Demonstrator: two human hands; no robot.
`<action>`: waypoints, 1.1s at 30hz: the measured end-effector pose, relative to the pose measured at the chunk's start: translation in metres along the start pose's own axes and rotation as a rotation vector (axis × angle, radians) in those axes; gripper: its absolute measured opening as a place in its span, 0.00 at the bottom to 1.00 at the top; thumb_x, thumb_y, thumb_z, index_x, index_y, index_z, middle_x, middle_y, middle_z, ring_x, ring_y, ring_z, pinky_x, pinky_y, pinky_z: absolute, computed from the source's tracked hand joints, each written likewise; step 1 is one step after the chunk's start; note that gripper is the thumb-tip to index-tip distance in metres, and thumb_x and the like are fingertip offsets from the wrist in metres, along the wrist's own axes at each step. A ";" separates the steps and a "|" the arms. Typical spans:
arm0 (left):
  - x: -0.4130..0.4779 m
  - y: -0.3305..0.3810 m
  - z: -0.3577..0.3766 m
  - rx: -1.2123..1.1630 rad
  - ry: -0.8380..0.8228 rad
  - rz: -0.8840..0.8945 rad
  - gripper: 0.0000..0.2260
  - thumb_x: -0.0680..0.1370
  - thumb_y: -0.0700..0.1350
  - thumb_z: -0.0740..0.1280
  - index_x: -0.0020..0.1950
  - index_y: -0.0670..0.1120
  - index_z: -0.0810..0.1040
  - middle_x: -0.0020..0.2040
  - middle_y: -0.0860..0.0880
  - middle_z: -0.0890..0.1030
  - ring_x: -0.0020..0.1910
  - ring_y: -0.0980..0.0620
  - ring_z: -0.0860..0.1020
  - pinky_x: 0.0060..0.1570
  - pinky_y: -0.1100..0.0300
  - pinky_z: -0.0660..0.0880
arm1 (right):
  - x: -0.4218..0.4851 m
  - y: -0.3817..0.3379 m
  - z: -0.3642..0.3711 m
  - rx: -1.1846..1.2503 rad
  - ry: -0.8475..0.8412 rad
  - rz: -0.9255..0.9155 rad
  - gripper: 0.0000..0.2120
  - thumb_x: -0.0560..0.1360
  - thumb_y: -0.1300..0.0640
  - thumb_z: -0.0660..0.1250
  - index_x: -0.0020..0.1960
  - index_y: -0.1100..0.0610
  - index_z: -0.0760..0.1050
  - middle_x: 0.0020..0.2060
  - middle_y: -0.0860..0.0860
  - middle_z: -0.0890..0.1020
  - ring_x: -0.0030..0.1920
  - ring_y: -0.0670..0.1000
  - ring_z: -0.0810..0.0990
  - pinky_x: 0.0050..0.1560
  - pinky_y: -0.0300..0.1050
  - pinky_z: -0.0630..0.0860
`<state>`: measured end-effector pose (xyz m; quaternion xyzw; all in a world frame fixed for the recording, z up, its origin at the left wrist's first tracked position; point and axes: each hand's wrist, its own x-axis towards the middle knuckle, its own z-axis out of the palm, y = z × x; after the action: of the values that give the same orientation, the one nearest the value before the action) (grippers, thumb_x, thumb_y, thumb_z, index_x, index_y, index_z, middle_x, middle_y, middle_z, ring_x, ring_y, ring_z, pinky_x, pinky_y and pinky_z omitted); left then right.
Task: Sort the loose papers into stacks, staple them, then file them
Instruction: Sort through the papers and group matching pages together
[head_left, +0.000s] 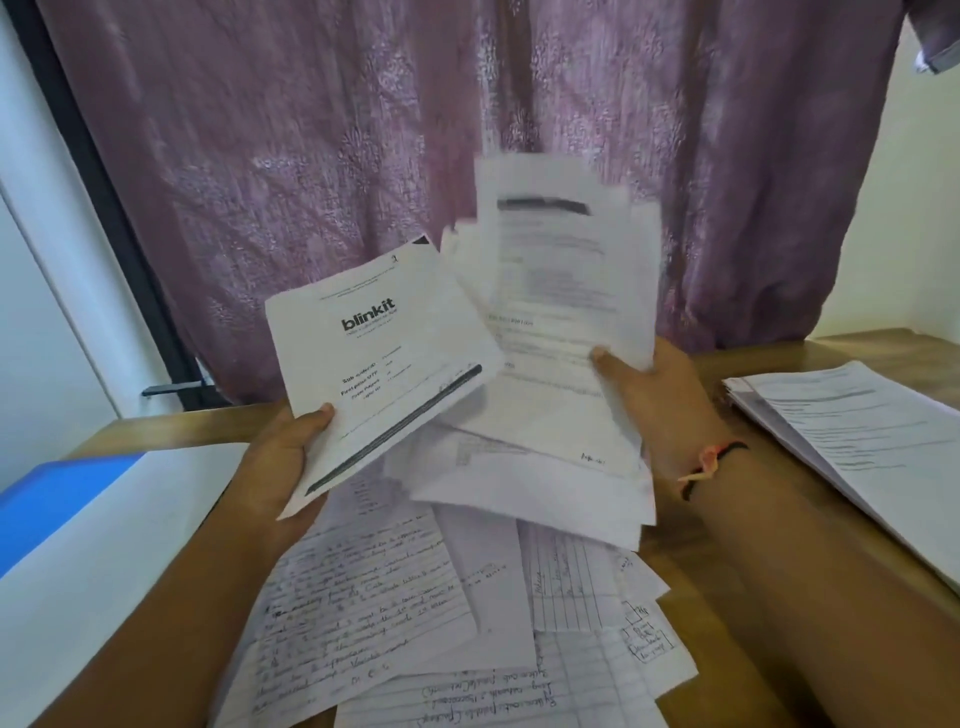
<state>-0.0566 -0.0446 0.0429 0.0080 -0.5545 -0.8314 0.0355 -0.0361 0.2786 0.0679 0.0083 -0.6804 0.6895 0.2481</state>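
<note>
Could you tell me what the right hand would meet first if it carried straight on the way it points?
Likely the purple curtain: the right hand, gripping printed sheets, points forward and slightly left, though depth is unclear.

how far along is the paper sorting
Early. One stack lies on the table at the right. The left hand holds a printed sheet, the right hand a bundle of papers. Handwritten pages lie loose below; no stapling or filing shows.
</note>
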 end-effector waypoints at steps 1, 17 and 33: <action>0.002 -0.002 -0.001 0.026 -0.006 0.012 0.13 0.83 0.42 0.63 0.68 0.46 0.78 0.61 0.46 0.84 0.60 0.45 0.83 0.58 0.51 0.79 | 0.001 0.007 -0.002 0.027 -0.096 0.072 0.14 0.79 0.59 0.69 0.64 0.58 0.78 0.54 0.50 0.85 0.54 0.48 0.84 0.54 0.40 0.81; -0.001 -0.019 0.001 0.289 0.013 -0.101 0.11 0.82 0.47 0.67 0.63 0.50 0.82 0.56 0.43 0.86 0.57 0.38 0.83 0.61 0.38 0.77 | 0.015 0.064 -0.017 -0.707 -0.289 0.124 0.16 0.76 0.49 0.72 0.61 0.55 0.81 0.55 0.50 0.84 0.52 0.52 0.82 0.56 0.54 0.80; -0.012 -0.015 0.010 0.264 0.011 -0.080 0.09 0.82 0.49 0.67 0.61 0.55 0.82 0.57 0.47 0.86 0.58 0.40 0.83 0.59 0.33 0.76 | 0.013 0.047 -0.018 -0.003 -0.273 0.327 0.14 0.83 0.52 0.62 0.61 0.58 0.80 0.54 0.54 0.86 0.53 0.57 0.85 0.49 0.52 0.83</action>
<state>-0.0463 -0.0291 0.0322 0.0390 -0.6580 -0.7520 0.0039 -0.0579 0.3021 0.0272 -0.0092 -0.7011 0.7119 0.0385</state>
